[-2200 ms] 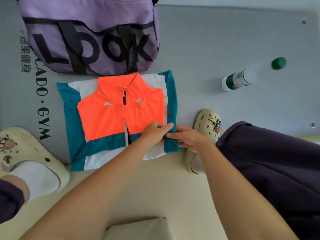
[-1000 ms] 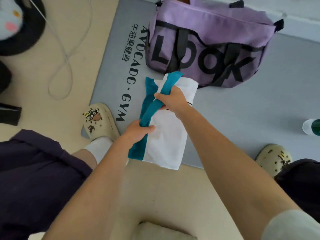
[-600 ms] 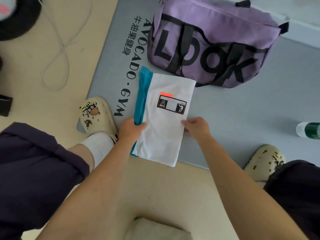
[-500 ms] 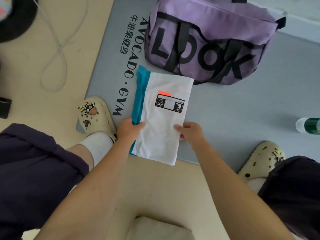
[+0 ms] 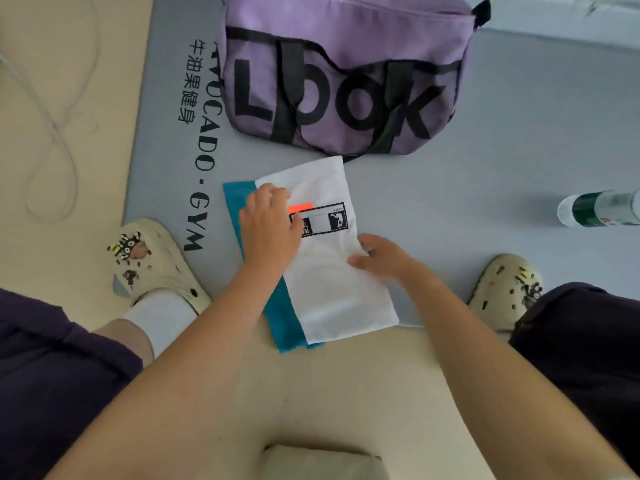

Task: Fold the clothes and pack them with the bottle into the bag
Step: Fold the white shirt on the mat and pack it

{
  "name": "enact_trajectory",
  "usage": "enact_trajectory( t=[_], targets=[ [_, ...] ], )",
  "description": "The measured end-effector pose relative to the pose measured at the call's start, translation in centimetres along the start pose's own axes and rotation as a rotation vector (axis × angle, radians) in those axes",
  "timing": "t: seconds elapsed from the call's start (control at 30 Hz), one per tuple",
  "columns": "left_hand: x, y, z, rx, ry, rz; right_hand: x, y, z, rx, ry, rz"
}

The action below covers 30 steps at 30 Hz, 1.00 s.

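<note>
the folded garment, white on top with a teal band along its left side, is lying at the near edge of the grey mat, its near end hanging over that edge onto the beige floor. a black-and-white label and a small orange tab are showing on its upper face.

the left hand is lying palm down on the garment's far left part, fingers spread flat and not closed on anything, covering the left end of the label. the right hand is resting at the garment's right edge, fingers loosely curled with the tips touching the white cloth; whether it is pinching the edge cannot be told.

the purple bag, printed with large black letters, is sitting at the far edge of the mat, just beyond the garment's far end, with its black straps draped over the front. the bottle, clear with a green label, is lying on its side near the right edge of the mat, well apart from the garment.

a cream clog is standing on the mat's near left corner, and another clog is standing at the near edge to the right. a thin cable is looping across the floor left of the mat.
</note>
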<state>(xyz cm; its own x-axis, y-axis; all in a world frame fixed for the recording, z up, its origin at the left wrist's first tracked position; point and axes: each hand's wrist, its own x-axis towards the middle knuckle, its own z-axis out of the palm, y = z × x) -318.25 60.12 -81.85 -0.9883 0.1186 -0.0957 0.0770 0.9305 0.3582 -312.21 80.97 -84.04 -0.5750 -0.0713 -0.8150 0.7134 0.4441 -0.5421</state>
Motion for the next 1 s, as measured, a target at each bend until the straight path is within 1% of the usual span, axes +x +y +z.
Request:
enact_trajectory(
  t=[0.1, 0.13, 0.17, 0.2, 0.23, 0.33, 0.4, 0.47, 0.5, 0.53, 0.57, 0.6, 0.63, 0.7, 0.73, 0.77, 0.83, 0.9, 0.97, 1.0],
  targets=[
    [2.0, 5.6, 2.4, 0.180, -0.298, 0.528, 0.5, 0.3, -3.5, -0.255, -0.072, 0.000],
    [2.4, 7.1, 3.2, 0.240, -0.400, 0.666, 0.8, 0.3, -4.6, -0.340, -0.069, -0.002],
    [2.8, 8.3, 3.9, 0.280, -0.491, 0.741, 1.0, 0.3, -5.6, -0.399, -0.045, -0.014],
    [3.4, 9.2, 4.5, 0.297, -0.568, 0.750, 1.3, 0.4, -6.6, -0.406, 0.002, -0.037],
    [4.2, 9.8, 4.9, 0.298, -0.630, 0.714, 1.5, 0.4, -7.4, -0.374, 0.067, -0.071],
    [7.1, 9.9, 5.3, 0.337, -0.774, 0.542, 1.9, 0.9, -9.4, -0.303, 0.261, -0.128],
    [8.8, 8.7, 5.2, 0.395, -0.886, 0.440, 2.2, 1.3, -10.4, -0.421, 0.267, -0.103],
    [9.8, 7.3, 4.5, 0.380, -0.990, 0.341, 2.4, 1.8, -11.3, -0.655, 0.212, -0.042],
    [10.3, 6.6, 4.1, 0.362, -1.022, 0.309, 2.4, 1.9, -11.6, -0.732, 0.202, -0.020],
    [10.6, 6.0, 3.6, 0.352, -1.039, 0.282, 2.6, 2.0, -11.9, -0.752, 0.217, -0.015],
    [10.9, 5.4, 3.2, 0.339, -1.029, 0.255, 2.6, 2.0, -12.1, -0.727, 0.262, -0.020],
    [11.1, 5.0, 2.8, 0.323, -0.981, 0.235, 2.6, 2.1, -12.2, -0.687, 0.339, -0.036],
    [11.2, 4.6, 2.7, 0.306, -0.888, 0.217, 2.6, 2.1, -12.1, -0.658, 0.443, -0.062],
    [10.7, 3.8, 2.8, 0.279, -0.600, 0.215, 2.3, 2.4, -11.7, -0.596, 0.682, -0.089],
    [10.2, 3.5, 2.9, 0.274, -0.447, 0.240, 1.9, 2.7, -11.4, -0.525, 0.780, -0.072],
    [9.6, 3.1, 3.0, 0.280, -0.323, 0.275, 1.4, 2.9, -11.0, -0.429, 0.844, -0.039],
    [7.9, 2.5, 3.4, 0.311, -0.183, 0.349, 0.5, 3.6, -10.0, -0.234, 0.881, 0.038],
    [5.7, 2.3, 4.0, 0.315, -0.110, 0.418, -0.2, 4.6, -8.5, -0.163, 0.859, 0.110],
    [3.5, 2.3, 4.8, 0.326, -0.079, 0.422, -0.9, 5.5, -6.9, -0.140, 0.830, 0.165],
    [2.5, 2.3, 5.1, 0.341, -0.099, 0.389, -1.3, 5.9, -6.0, -0.103, 0.810, 0.189]
  ],
)
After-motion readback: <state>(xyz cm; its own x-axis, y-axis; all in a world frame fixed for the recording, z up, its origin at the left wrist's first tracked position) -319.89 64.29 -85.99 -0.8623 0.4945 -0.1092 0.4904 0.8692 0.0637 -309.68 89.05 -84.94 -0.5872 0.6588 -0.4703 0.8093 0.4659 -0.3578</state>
